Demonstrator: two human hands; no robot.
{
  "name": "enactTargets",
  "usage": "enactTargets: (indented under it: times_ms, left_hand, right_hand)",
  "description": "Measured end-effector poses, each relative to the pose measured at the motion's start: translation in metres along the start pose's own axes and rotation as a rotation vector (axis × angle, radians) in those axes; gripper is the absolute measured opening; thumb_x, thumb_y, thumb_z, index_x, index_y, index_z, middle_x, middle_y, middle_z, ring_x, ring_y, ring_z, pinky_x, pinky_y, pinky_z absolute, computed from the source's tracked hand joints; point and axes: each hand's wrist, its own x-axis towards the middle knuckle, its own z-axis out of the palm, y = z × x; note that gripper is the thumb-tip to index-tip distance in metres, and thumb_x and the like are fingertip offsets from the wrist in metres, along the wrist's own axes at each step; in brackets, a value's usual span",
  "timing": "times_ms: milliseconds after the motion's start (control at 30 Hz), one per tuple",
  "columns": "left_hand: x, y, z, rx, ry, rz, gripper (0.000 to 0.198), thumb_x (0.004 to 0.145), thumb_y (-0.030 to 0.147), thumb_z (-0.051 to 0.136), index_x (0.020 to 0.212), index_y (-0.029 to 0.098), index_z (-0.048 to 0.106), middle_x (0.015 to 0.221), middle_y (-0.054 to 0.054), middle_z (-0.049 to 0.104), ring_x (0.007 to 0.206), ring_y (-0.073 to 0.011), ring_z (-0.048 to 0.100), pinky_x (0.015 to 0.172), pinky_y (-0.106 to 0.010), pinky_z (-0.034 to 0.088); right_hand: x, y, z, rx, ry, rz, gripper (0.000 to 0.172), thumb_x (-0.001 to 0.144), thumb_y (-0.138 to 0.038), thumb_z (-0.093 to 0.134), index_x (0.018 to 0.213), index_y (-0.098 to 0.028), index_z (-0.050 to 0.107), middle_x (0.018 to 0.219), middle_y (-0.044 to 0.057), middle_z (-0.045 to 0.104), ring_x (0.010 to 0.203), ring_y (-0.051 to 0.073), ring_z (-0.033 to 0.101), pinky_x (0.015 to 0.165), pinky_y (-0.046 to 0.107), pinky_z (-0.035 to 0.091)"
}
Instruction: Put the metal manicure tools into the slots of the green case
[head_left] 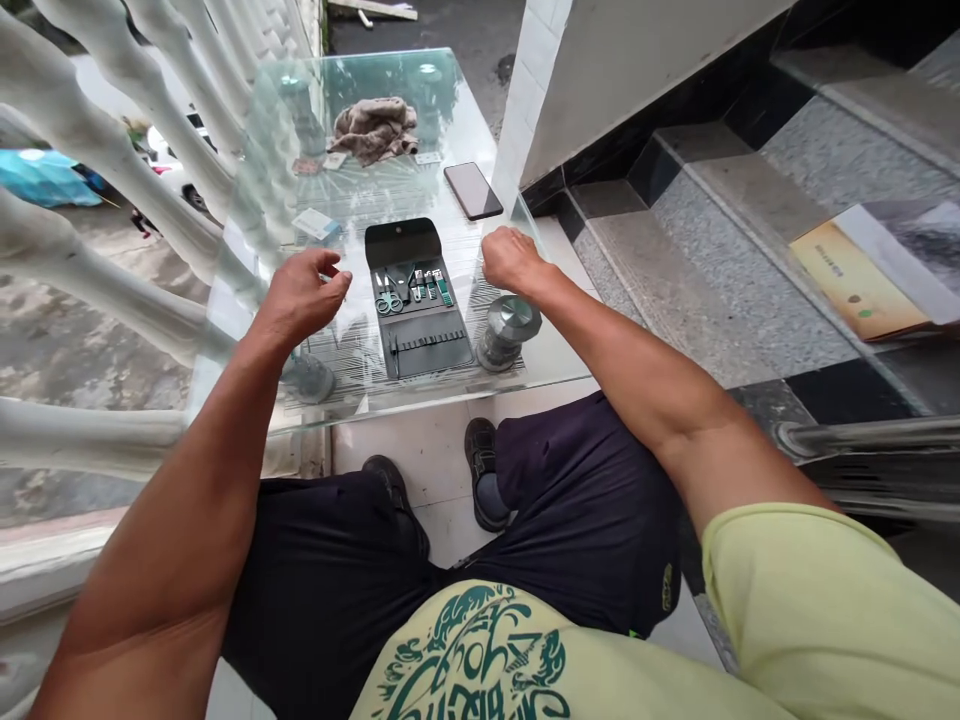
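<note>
A black manicure kit case (417, 300) lies open on the glass table (255, 200), with small scissors and several green-handled tools in its upper half. My left hand (304, 295) hovers just left of the case, fingers curled, thumb and forefinger close together; nothing shows between them. My right hand (511, 260) rests on the glass just right of the case, fingers curled under in a loose fist, with nothing visible in it.
A black phone (472, 190) lies right of the case, farther back. A brown cloth (375, 128) sits at the far end, a small card (315, 222) at the left. White railing balusters (112, 160) stand left, stone steps (675, 230) right. Metal table fittings (508, 330) sit under the glass.
</note>
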Motion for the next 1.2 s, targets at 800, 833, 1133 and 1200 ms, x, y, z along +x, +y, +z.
enactTargets:
  times_ms: [800, 833, 1133, 1200]
  left_hand:
    - [-0.016, -0.009, -0.049, 0.272, 0.105, -0.266, 0.042, 0.117, 0.04, 0.068, 0.148, 0.021, 0.09, 0.149, -0.017, 0.092, 0.144, -0.0418, 0.085, 0.132, -0.052, 0.061]
    - [-0.015, -0.012, -0.051, 0.27, 0.129, -0.285, 0.042, 0.117, 0.039, 0.068, 0.147, 0.021, 0.09, 0.146, -0.016, 0.093, 0.14, -0.0399, 0.086, 0.13, -0.05, 0.061]
    - [-0.014, -0.037, -0.057, 0.26, 0.213, -0.427, 0.019, 0.103, 0.021, 0.074, 0.114, 0.019, 0.089, 0.104, -0.009, 0.089, 0.118, -0.0348, 0.087, 0.119, -0.045, 0.065]
    - [-0.012, -0.043, -0.052, 0.246, 0.188, -0.466, 0.017, 0.096, 0.02, 0.077, 0.109, 0.02, 0.089, 0.096, -0.01, 0.086, 0.113, -0.0356, 0.087, 0.114, -0.045, 0.067]
  right_hand:
    - [-0.029, -0.01, -0.044, -0.34, -0.241, -0.103, 0.043, 0.113, -0.008, 0.072, 0.152, -0.002, 0.089, 0.152, 0.033, 0.084, 0.137, 0.043, 0.081, 0.112, 0.043, 0.059]
    - [-0.028, -0.009, -0.044, -0.35, -0.249, -0.106, 0.043, 0.112, -0.008, 0.072, 0.151, -0.003, 0.09, 0.151, 0.033, 0.085, 0.136, 0.043, 0.082, 0.112, 0.043, 0.06]
    - [-0.029, -0.009, -0.039, -0.34, -0.243, -0.097, 0.045, 0.114, -0.013, 0.075, 0.156, -0.003, 0.089, 0.155, 0.034, 0.084, 0.145, 0.046, 0.079, 0.121, 0.045, 0.061]
    - [-0.029, -0.007, -0.037, -0.316, -0.238, -0.084, 0.046, 0.113, -0.015, 0.079, 0.157, -0.004, 0.088, 0.157, 0.034, 0.083, 0.148, 0.047, 0.078, 0.124, 0.047, 0.061]
